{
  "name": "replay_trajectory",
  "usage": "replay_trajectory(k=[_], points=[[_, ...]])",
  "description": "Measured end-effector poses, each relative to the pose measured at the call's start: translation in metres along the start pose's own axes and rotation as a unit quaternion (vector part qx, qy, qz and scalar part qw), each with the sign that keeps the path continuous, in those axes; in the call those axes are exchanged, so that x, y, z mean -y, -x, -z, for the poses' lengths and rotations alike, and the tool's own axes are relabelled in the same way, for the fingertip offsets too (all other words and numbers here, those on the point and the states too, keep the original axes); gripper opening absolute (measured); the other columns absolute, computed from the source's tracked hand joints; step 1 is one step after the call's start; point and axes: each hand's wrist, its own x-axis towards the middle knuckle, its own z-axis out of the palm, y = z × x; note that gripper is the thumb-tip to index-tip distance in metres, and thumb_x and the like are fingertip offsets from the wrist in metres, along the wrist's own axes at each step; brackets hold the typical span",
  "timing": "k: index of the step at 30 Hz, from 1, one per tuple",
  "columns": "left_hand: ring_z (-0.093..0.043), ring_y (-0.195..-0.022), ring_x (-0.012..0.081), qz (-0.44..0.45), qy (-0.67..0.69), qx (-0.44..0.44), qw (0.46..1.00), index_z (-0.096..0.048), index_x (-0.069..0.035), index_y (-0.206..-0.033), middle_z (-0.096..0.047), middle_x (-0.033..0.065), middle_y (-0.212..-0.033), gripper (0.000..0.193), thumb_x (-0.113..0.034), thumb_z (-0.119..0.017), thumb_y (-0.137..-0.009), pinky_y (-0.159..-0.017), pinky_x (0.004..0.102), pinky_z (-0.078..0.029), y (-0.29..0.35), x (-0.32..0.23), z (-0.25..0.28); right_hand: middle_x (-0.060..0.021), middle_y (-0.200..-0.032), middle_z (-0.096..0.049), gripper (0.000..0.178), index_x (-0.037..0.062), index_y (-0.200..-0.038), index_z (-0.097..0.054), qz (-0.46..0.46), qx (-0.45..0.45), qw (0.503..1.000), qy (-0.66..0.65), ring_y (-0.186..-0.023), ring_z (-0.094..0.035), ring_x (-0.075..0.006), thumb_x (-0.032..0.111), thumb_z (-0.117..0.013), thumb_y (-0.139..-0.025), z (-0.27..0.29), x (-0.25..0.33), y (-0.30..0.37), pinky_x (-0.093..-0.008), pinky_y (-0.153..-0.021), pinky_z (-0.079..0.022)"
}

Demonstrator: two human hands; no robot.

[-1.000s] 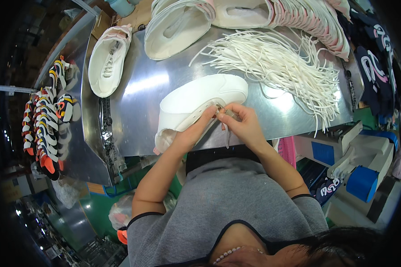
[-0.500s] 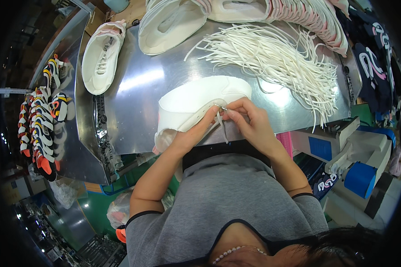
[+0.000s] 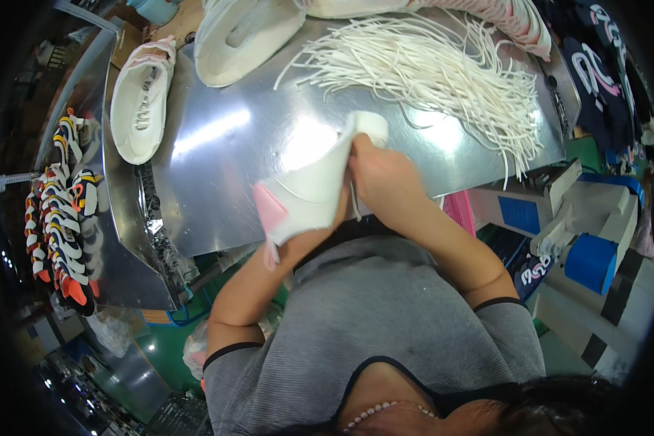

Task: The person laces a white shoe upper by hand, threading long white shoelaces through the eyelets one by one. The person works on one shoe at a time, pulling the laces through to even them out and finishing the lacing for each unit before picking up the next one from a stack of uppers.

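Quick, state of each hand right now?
Left hand: mostly hidden behind the white shoe upper; open or closed cannot be told.
Right hand: closed, gripping the white shoe upper.

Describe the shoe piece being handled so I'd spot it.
At the shiny metal table, find the right hand above the near edge. It grips a white shoe piece with a pink patch. Unlike its neighbours lying farther back, it's held.

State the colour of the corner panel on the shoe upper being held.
The corner panel is pink, best seen in the head view.
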Motion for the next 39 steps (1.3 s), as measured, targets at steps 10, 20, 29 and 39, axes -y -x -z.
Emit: replay_trajectory(k=[10,20,29,39], points=[[-0.062,-0.116,0.0247,0.327,0.49,0.22,0.777,-0.058,0.002,-0.134,-0.066,0.0165,-0.124,0.054,-0.038,-0.064,-0.098,-0.102,0.0368,-0.048,-0.008,0.033,0.015,-0.0129,-0.098,-0.071,0.057,0.001,-0.121,-0.062,-0.051,0.011,0.983,-0.175,-0.085,-0.069,-0.0205,0.031,-0.083,-0.078,0.029,-0.072,-0.016,-0.0321,-0.079,-0.054],[-0.063,-0.068,0.0309,0.068,0.082,-0.032,0.994,-0.068,-0.008,-0.105,-0.068,0.011,-0.082,0.021,-0.007,-0.07,-0.085,-0.063,0.041,-0.049,-0.007,0.038,0.018,0.0007,-0.091,-0.065,0.03,0.0043,-0.115,-0.063,-0.074,-0.178,0.844,-0.501,-0.073,-0.055,-0.004,0.011,-0.075,-0.089,-0.003,-0.073,-0.014,-0.0177,-0.063,-0.043],[-0.063,-0.067,0.0289,-0.007,0.002,-0.096,0.995,-0.069,-0.009,-0.107,-0.067,0.0095,-0.079,0.025,-0.004,-0.071,-0.083,-0.061,0.0384,-0.049,-0.057,0.016,0.081,-0.005,-0.076,-0.061,0.027,0.003,-0.101,-0.071,0.003,0.235,0.907,-0.35,-0.068,-0.053,-0.0114,0.027,-0.075,-0.089,-0.018,-0.047,0.021,-0.0291,-0.064,-0.045],[-0.068,-0.078,0.0323,0.031,0.128,0.14,0.981,-0.07,-0.006,-0.111,-0.07,0.018,-0.084,0.024,-0.016,-0.07,-0.089,-0.073,0.0411,-0.052,-0.018,0.055,0.019,0.004,-0.073,-0.061,0.009,0.005,-0.093,-0.069,-0.166,0.104,0.882,-0.429,-0.064,-0.051,-0.004,0.013,-0.071,-0.09,0.049,-0.057,0.097,-0.021,-0.057,-0.04]])
